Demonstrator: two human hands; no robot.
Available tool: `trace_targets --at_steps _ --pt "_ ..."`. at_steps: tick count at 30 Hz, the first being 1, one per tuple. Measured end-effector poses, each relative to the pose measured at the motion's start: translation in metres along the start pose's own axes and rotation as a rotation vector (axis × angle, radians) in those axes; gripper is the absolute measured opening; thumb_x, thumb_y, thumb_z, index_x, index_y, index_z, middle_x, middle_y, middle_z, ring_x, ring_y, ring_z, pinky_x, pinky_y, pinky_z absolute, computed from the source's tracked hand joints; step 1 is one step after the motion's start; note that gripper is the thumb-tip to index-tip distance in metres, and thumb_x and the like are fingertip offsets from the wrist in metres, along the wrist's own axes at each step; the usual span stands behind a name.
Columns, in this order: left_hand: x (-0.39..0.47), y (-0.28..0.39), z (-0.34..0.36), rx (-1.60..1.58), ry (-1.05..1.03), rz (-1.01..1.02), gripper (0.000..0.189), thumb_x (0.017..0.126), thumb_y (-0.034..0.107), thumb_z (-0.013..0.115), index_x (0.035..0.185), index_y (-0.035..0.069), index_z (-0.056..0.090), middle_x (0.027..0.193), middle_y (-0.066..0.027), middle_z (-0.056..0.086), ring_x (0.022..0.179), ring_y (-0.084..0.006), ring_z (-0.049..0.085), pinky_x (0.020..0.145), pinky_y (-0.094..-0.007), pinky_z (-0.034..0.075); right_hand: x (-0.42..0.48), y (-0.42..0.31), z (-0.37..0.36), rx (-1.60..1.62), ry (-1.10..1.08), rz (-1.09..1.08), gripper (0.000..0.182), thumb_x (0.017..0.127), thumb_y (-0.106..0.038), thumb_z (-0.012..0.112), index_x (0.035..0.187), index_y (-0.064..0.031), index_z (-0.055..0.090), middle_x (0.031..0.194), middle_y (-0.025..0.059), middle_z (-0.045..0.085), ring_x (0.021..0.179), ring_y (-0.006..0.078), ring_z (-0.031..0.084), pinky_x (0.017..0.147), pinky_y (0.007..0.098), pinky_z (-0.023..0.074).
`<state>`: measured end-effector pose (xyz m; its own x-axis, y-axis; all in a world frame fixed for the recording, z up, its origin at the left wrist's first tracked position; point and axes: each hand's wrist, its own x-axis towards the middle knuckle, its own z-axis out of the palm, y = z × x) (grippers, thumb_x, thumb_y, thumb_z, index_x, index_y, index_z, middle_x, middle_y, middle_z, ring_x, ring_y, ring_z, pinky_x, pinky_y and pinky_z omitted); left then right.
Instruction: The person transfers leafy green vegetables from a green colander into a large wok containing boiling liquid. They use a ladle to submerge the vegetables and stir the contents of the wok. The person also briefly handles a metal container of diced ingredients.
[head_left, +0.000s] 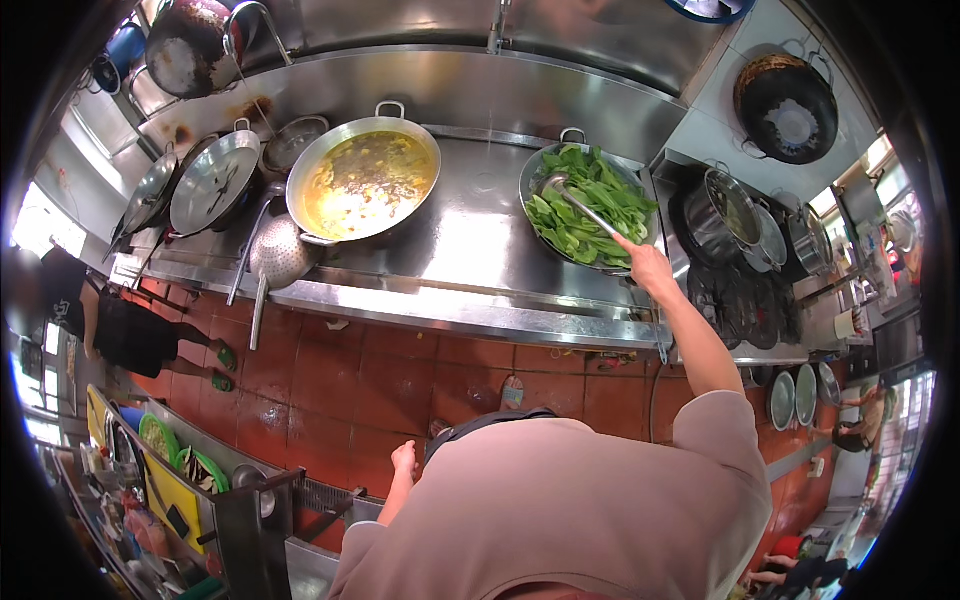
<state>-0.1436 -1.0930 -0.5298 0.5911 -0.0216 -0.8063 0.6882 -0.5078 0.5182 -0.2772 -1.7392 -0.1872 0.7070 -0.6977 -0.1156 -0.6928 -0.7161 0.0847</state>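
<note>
My right hand (649, 266) is closed around the handle of a metal ladle (585, 206). The ladle's bowl rests on leafy green vegetables (604, 195), which fill a metal wok (529, 176) at the right of the steel counter. My left hand (405, 459) hangs low beside my body with its fingers curled, and nothing shows in it. Farther left on the counter, a wide two-handled pan (295, 196) holds yellowish, oily broth (371, 180) with bits in it. A perforated skimmer (279, 251) and another long-handled ladle (255, 240) lean over the counter's front edge.
Several pans, including a large metal wok (214, 187), stand at the left under a running faucet (259, 22). Steel pots (716, 217) stand at the right; a blackened wok (787, 109) hangs above. A person (127, 322) stands on the tiled floor (330, 382). Cutting boards (169, 487) lie behind.
</note>
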Motion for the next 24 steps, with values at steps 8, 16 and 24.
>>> trace_targets --at_steps 8,16,24 --pt "0.009 -0.045 -0.012 0.025 -0.033 0.009 0.025 0.086 0.027 0.067 0.072 0.008 0.061 0.061 -0.0016 0.050 0.049 -0.0153 0.044 0.039 -0.0343 0.033 0.029 -0.008 -0.015 0.439 0.261 0.092 0.064 0.084 -0.011 0.052 0.147 -0.0235 0.044 0.107 0.0324 0.064 0.096 0.0452 0.064 0.084 0.0521 0.0507" --pt "0.027 -0.004 -0.007 0.142 -0.086 0.116 0.025 0.087 0.027 0.065 0.072 0.007 0.059 0.065 -0.0013 0.052 0.052 -0.0145 0.047 0.042 -0.0314 0.035 0.062 0.043 0.028 0.333 0.152 0.032 0.066 0.084 -0.010 0.053 0.148 -0.0191 0.044 0.125 0.0238 0.061 0.074 0.0323 0.069 0.065 0.0431 0.0557" --pt "0.022 0.015 0.000 0.013 -0.057 0.016 0.021 0.088 0.027 0.065 0.079 0.009 0.061 0.069 0.0010 0.053 0.054 -0.0133 0.047 0.043 -0.0301 0.036 0.077 0.018 0.023 0.594 0.292 0.243 0.064 0.084 -0.010 0.053 0.148 -0.0177 0.045 0.102 0.0214 0.069 0.058 0.0285 0.065 0.054 0.0408 0.0517"
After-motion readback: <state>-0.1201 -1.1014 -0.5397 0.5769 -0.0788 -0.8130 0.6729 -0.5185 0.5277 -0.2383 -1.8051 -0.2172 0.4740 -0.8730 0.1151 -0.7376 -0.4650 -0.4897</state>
